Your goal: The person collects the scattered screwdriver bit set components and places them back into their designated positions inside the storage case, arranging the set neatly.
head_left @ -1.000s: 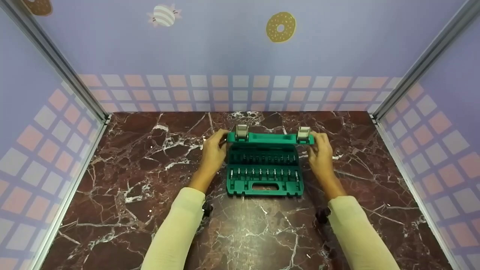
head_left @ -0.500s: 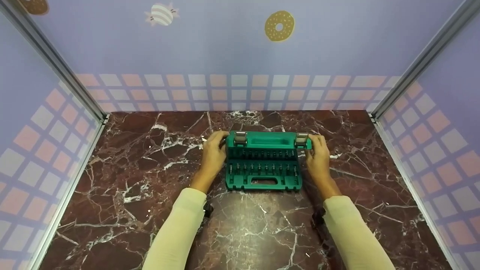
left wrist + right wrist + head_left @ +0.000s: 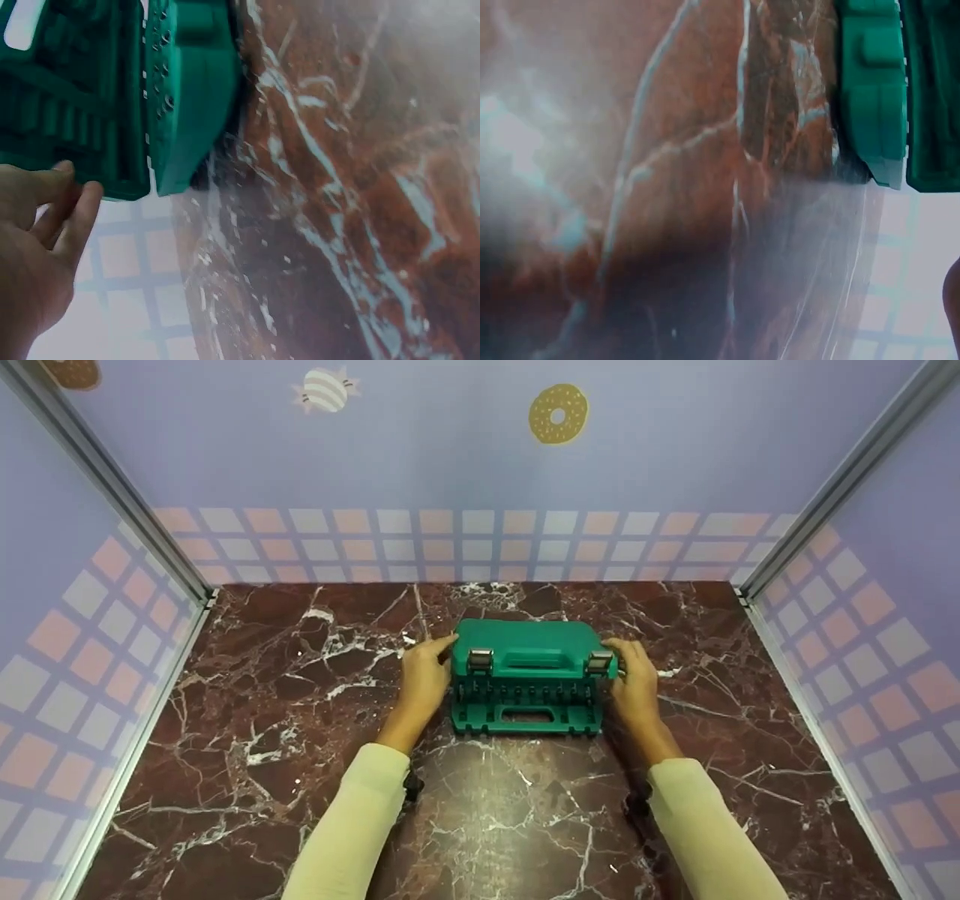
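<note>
A green tool case stands on the table in the head view, its lid point(image 3: 525, 639) tilted partway over the base point(image 3: 478, 721). A row of small dark bits point(image 3: 517, 692) shows in the gap between lid and base. My left hand point(image 3: 425, 673) pinches the lid's left edge; the left wrist view shows thumb and fingertips at the ribbed inside of the lid point(image 3: 75, 112). My right hand point(image 3: 635, 679) grips the lid's right edge in the head view. Only a sliver of it enters the right wrist view, beside the case base point(image 3: 874, 90).
Two metal latches point(image 3: 480, 661) hang on the lid's front edge. The table point(image 3: 262, 802) is dark red marble with white veins. A patterned back wall point(image 3: 450, 457) and side walls enclose it.
The lid has swung forward and down over the base, so its outer face now shows and the back row of bits is hidden. Both hands have come down slightly with it.
</note>
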Available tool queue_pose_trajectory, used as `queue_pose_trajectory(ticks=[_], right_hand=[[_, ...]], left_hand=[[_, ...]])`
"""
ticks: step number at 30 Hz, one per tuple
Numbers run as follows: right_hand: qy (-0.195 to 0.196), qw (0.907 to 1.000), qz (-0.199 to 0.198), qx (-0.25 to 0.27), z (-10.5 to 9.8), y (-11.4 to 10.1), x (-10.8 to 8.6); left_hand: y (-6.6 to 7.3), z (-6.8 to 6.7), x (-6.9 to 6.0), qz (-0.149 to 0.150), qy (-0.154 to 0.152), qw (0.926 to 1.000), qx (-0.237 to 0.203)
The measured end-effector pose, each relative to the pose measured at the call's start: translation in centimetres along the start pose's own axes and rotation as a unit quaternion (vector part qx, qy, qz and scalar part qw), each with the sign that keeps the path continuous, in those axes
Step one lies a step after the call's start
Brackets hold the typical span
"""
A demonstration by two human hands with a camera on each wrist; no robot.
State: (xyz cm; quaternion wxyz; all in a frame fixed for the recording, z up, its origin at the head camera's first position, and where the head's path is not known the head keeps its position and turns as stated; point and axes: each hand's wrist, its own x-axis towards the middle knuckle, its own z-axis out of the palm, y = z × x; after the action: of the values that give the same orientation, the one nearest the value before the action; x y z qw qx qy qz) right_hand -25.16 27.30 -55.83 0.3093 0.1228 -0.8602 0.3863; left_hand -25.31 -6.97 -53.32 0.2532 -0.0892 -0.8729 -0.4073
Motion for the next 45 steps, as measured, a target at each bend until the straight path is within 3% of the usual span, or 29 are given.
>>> queue_pose_trajectory(ticks=[3,8,12,15,18,21,25,30,35,39,45], right_hand=[[-0.025,0.9987,0.031,0.031,-0.4,-0.1,-0.4],[-0.062,0.9865,0.138,0.061,-1.6,-0.8,-0.9],[-0.098,0.9707,0.203,0.083,-2.7,-1.7,-0.9],[-0.13,0.9552,0.235,0.125,-3.4,-2.4,-0.8],[-0.161,0.937,0.26,0.169,-4.2,-2.7,-0.8],[-0.184,0.9192,0.274,0.215,-4.7,-3.0,-0.9],[-0.203,0.9141,0.269,0.226,-5.1,-3.1,-1.3],[-0.207,0.9253,0.247,0.199,-5.1,-2.8,-1.8],[-0.213,0.931,0.232,0.184,-4.5,-2.5,-2.2],[-0.213,0.9204,0.252,0.21,-3.9,-2.3,-2.5],[-0.214,0.894,0.283,0.273,-3.5,-2.3,-2.7]], left_hand=[[0.4,-0.4,-0.2,-0.048,-0.017,0.9987,-0.009],[1.4,-1.5,-0.7,-0.137,-0.076,0.9869,-0.039],[2.2,-2.4,-1.2,-0.208,-0.122,0.9624,-0.125],[2.7,-3.0,-1.4,-0.241,-0.142,0.9405,-0.193],[2.9,-3.7,-1.6,-0.257,-0.154,0.9273,-0.224],[3.2,-4.3,-1.8,-0.269,-0.154,0.9196,-0.242],[3.5,-4.6,-2.1,-0.258,-0.15,0.9201,-0.254],[3.4,-4.6,-2.5,-0.237,-0.157,0.9271,-0.245],[3.3,-4.2,-2.7,-0.254,-0.165,0.9218,-0.242],[3.1,-3.6,-2.9,-0.271,-0.177,0.9181,-0.229],[3.0,-2.8,-3.3,-0.276,-0.18,0.9164,-0.226]])
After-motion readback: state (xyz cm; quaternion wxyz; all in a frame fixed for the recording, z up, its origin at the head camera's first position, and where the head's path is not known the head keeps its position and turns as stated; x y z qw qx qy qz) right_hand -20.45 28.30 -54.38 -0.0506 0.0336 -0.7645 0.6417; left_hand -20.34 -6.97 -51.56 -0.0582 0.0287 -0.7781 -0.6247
